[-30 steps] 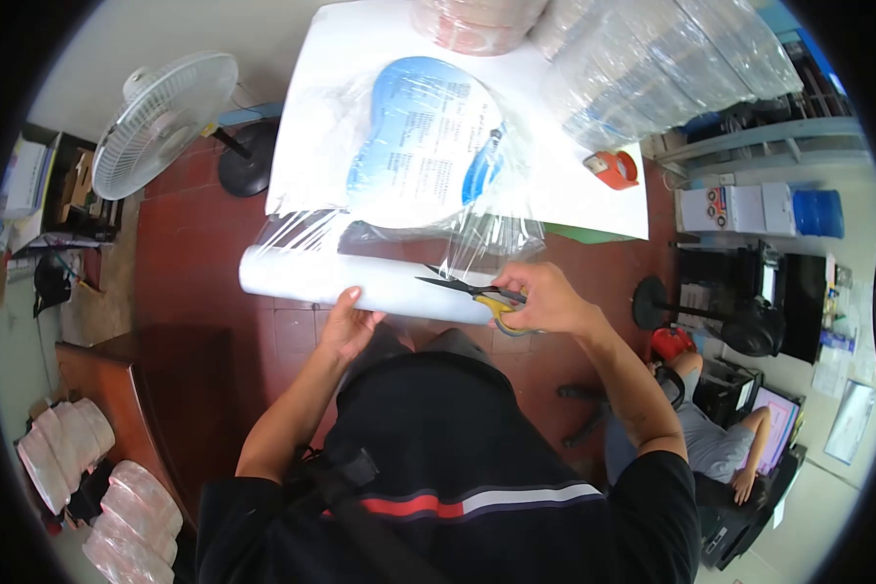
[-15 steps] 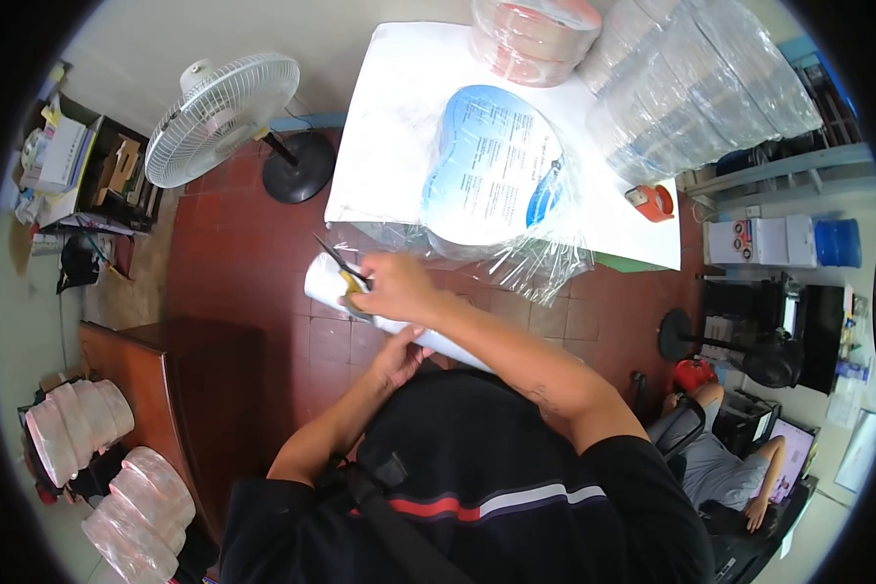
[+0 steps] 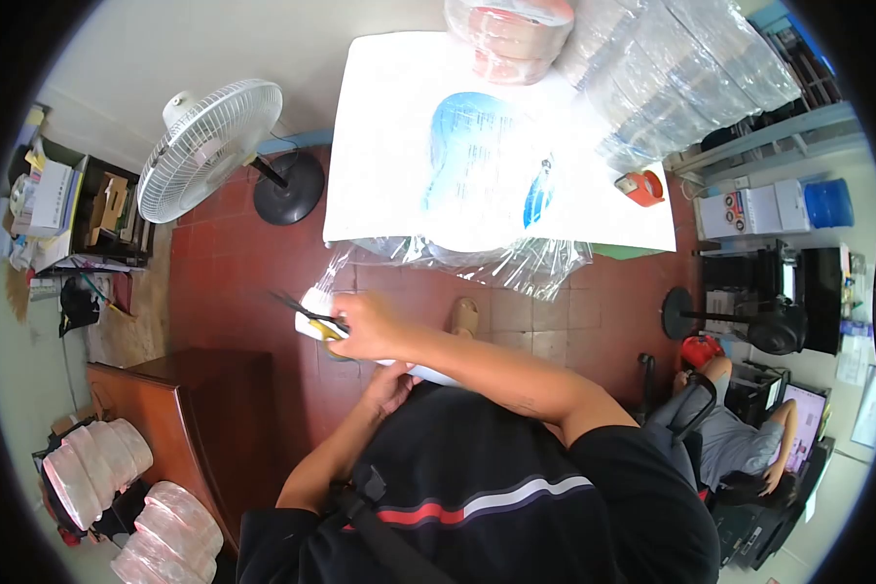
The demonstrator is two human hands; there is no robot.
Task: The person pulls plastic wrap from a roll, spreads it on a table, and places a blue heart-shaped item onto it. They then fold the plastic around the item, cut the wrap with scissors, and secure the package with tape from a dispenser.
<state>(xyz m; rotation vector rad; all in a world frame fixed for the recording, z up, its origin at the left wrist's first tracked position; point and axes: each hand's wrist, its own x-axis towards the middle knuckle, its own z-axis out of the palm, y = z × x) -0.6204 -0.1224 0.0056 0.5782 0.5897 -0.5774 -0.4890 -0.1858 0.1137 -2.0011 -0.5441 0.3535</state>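
Observation:
My right hand (image 3: 368,326) is closed around a pair of scissors (image 3: 325,329) with yellow on the handle and dark blades pointing left, slightly blurred. Under that hand lies a white roll (image 3: 434,376), partly covered by the hand and forearm. My left hand (image 3: 391,389) grips the roll near my body. Clear plastic film (image 3: 545,271) hangs over the near edge of the white table (image 3: 380,117); some of it stretches down toward the roll's left end. On the table lies a blue-and-white printed sheet (image 3: 477,165), washed out by glare.
Plastic-wrapped bundles (image 3: 686,78) and an orange tape dispenser (image 3: 640,188) sit on the table. A standing fan (image 3: 214,151) is at left, above a wooden cabinet (image 3: 185,389). Wrapped rolls (image 3: 97,472) lie lower left. Another person (image 3: 740,443) sits at right.
My right hand and the scissors have moved slightly left and down. The view has shifted a little, and more glare covers the printed sheet.

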